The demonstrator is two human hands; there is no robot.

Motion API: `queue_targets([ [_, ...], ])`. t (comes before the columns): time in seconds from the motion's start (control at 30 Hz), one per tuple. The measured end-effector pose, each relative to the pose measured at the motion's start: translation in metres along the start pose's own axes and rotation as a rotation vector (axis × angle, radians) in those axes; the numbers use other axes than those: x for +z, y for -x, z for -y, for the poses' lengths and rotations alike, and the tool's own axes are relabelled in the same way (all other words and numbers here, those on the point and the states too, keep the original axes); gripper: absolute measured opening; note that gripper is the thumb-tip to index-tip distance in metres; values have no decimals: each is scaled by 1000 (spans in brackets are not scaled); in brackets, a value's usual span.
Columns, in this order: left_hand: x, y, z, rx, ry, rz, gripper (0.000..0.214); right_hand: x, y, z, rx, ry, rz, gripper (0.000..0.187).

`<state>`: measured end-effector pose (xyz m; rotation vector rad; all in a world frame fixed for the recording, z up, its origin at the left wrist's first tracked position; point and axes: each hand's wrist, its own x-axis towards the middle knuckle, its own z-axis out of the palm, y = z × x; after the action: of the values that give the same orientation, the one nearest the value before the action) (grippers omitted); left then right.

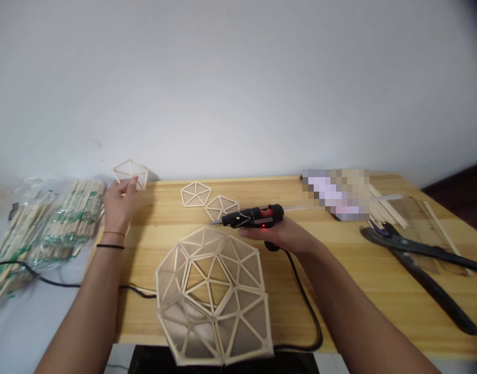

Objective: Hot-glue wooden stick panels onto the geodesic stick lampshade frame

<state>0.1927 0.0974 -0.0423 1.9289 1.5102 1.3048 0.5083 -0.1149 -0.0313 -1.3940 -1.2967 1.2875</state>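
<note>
My left hand [118,206] pinches a small pentagon panel made of wooden sticks [131,173] at the table's far left corner, lifted a little off the top. My right hand [282,234] grips a black hot glue gun [254,216], its nozzle pointing left and a red light showing. In front of me stands a large dome of stick triangles [215,296], near the table's front edge. Two more small pentagon panels [195,194] [222,206] lie flat beyond the dome, just left of the glue gun's tip.
The wooden table [351,291] stands against a white wall. Packs of wrapped chopsticks [47,228] lie at the left. Big black shears [421,265] and loose sticks [386,208] lie at the right. The gun's black cord [308,311] loops over the front edge.
</note>
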Motion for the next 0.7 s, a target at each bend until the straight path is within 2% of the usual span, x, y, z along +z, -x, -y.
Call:
queue_targets([
  [0.07,-2,-1,-2,19,-11,-13,25,0,0,0,1,0,0,43],
  [0.17,0,1,-10,20,26,-35,28,-1,0,0,-1,3,3,41],
  [0.23,3,8,-21,23,101,0,32,-2,0,-2,0,10,11,40],
  [0.3,7,19,-39,66,136,90,32,-2,0,-4,21,32,7,41],
  [0.37,9,32,-59,149,69,201,32,-3,0,-6,29,52,-11,42],
  [0.5,6,54,-92,265,87,649,41,-3,-2,-9,-20,41,5,43],
  [0.63,1,60,-102,241,104,908,25,-1,-5,-9,-23,47,13,42],
  [0.7,2,61,-102,214,118,1010,27,0,-5,-8,-19,36,13,41],
])
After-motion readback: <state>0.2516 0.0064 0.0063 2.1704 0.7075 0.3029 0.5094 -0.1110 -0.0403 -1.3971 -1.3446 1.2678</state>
